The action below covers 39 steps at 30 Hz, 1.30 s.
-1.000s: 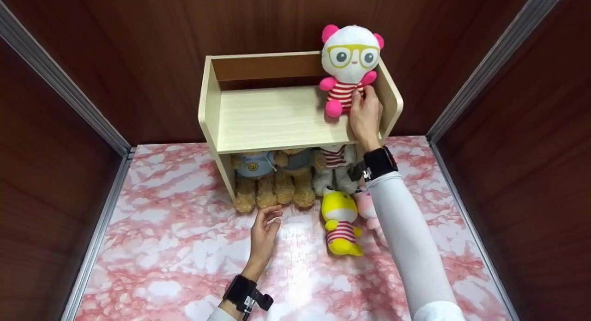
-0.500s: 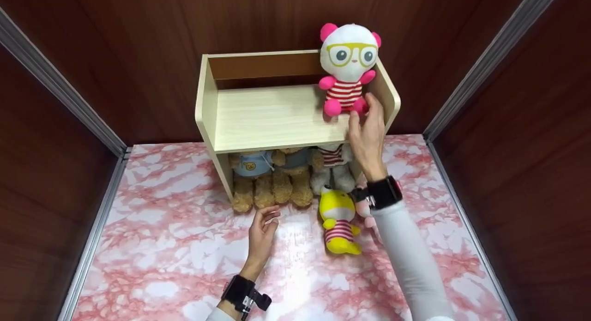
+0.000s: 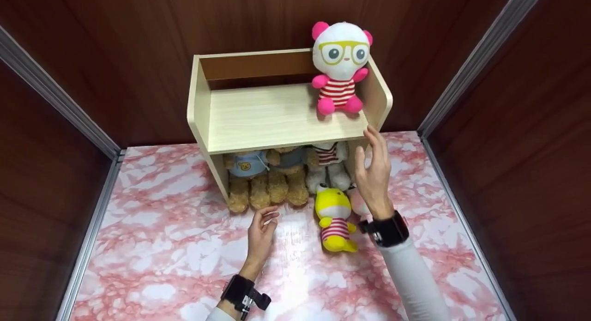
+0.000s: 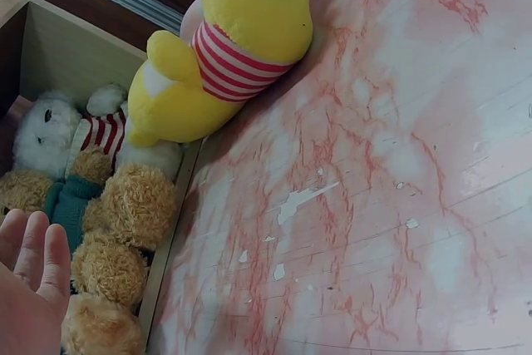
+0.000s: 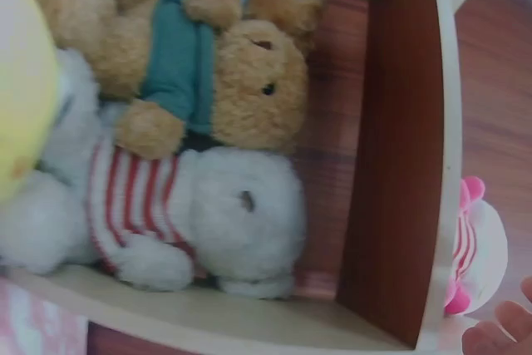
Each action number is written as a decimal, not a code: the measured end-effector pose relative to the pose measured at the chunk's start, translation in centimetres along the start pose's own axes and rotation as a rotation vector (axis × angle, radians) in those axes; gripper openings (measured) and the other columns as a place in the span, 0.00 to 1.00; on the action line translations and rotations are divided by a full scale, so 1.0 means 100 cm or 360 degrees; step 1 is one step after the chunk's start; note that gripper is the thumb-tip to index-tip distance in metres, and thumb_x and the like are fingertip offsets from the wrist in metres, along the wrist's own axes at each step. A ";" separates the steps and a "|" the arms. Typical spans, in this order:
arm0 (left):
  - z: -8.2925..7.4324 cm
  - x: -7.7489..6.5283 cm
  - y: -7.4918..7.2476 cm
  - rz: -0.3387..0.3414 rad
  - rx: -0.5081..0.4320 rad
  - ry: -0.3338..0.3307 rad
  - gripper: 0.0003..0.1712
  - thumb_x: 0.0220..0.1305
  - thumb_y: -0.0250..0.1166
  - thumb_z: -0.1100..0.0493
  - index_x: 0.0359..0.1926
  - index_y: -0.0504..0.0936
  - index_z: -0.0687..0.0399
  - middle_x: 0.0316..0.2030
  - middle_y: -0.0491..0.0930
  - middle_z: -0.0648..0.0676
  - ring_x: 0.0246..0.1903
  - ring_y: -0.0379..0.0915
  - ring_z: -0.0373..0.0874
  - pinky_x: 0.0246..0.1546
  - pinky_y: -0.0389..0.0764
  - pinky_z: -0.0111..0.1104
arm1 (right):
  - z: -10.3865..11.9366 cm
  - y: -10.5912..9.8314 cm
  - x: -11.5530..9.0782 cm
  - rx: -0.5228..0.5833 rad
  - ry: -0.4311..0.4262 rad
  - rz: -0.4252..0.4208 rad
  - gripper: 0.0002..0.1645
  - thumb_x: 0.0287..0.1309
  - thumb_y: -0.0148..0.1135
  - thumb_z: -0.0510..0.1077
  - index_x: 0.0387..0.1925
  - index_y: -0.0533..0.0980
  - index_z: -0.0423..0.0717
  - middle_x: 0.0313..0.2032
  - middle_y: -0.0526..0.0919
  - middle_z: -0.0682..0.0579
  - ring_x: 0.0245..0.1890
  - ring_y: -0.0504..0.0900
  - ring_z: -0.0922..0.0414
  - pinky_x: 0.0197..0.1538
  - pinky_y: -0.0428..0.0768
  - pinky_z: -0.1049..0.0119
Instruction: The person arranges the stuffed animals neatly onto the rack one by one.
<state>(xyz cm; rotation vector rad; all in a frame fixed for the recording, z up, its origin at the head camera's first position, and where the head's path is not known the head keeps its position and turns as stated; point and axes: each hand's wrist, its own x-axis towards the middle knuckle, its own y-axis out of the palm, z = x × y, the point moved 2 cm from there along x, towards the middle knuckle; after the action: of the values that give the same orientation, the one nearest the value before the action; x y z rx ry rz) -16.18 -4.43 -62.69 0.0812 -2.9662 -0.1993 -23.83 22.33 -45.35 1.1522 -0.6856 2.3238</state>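
Note:
A white panda plush with pink ears, yellow glasses and a striped shirt sits upright at the right end of the upper shelf. My right hand is apart from it, lower down by the shelf's front right corner, fingers loosely bent and holding nothing. Below and left of that hand lies a yellow plush in a striped shirt, on the floor. My left hand hovers or rests near the bears' feet, relaxed, with nothing in it. A pink plush is mostly hidden behind my right hand.
The lower compartment holds two brown bears and a grey-white plush in a striped top, side by side. Dark wood walls with metal edge strips enclose a pink marbled floor.
My right hand has let go of the panda plush and drawn back down towards the front. The panda now sits unsupported by the hand. My left hand has hardly moved.

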 end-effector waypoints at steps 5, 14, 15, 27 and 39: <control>0.001 0.000 0.001 -0.0012 -0.0002 -0.0016 0.18 0.72 0.57 0.72 0.60 0.76 0.66 0.59 0.77 0.69 0.58 0.76 0.62 0.55 0.77 0.31 | -0.008 -0.010 -0.024 -0.0008 0.0036 0.0030 0.23 0.65 0.60 0.26 0.60 0.77 0.32 0.63 0.78 0.36 0.64 0.75 0.39 0.71 0.69 0.55; 0.000 -0.001 0.002 -0.0028 0.0009 -0.0059 0.18 0.71 0.58 0.73 0.60 0.76 0.69 0.57 0.79 0.64 0.57 0.77 0.61 0.54 0.78 0.31 | -0.028 -0.020 -0.062 -0.0082 0.0199 0.0152 0.22 0.68 0.58 0.29 0.63 0.76 0.34 0.63 0.78 0.39 0.60 0.78 0.46 0.62 0.75 0.64; 0.000 -0.001 0.002 -0.0025 0.0004 -0.0060 0.18 0.71 0.57 0.73 0.60 0.76 0.69 0.58 0.79 0.65 0.57 0.77 0.61 0.54 0.77 0.31 | -0.030 -0.021 -0.066 -0.0088 0.0213 0.0162 0.22 0.69 0.58 0.29 0.63 0.76 0.34 0.63 0.78 0.39 0.60 0.78 0.46 0.62 0.75 0.65; 0.001 -0.001 0.002 -0.0015 -0.0025 -0.0037 0.18 0.71 0.55 0.74 0.60 0.75 0.71 0.59 0.75 0.73 0.58 0.77 0.62 0.54 0.77 0.31 | -0.046 -0.020 -0.108 -0.0186 0.0259 0.0295 0.21 0.68 0.59 0.31 0.61 0.76 0.32 0.59 0.80 0.39 0.55 0.81 0.46 0.59 0.78 0.66; 0.003 -0.001 0.002 -0.0004 -0.0023 -0.0077 0.18 0.71 0.56 0.73 0.60 0.76 0.68 0.58 0.78 0.65 0.58 0.77 0.59 0.55 0.77 0.32 | -0.053 -0.007 -0.138 -0.0065 0.0632 0.0629 0.23 0.75 0.56 0.37 0.67 0.71 0.35 0.64 0.75 0.39 0.62 0.78 0.45 0.64 0.78 0.51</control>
<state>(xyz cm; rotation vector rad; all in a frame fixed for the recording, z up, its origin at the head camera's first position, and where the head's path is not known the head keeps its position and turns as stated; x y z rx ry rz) -16.12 -4.22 -62.98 0.0798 -3.0122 -0.2264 -18.98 23.72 -59.31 0.5391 -0.8610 2.7362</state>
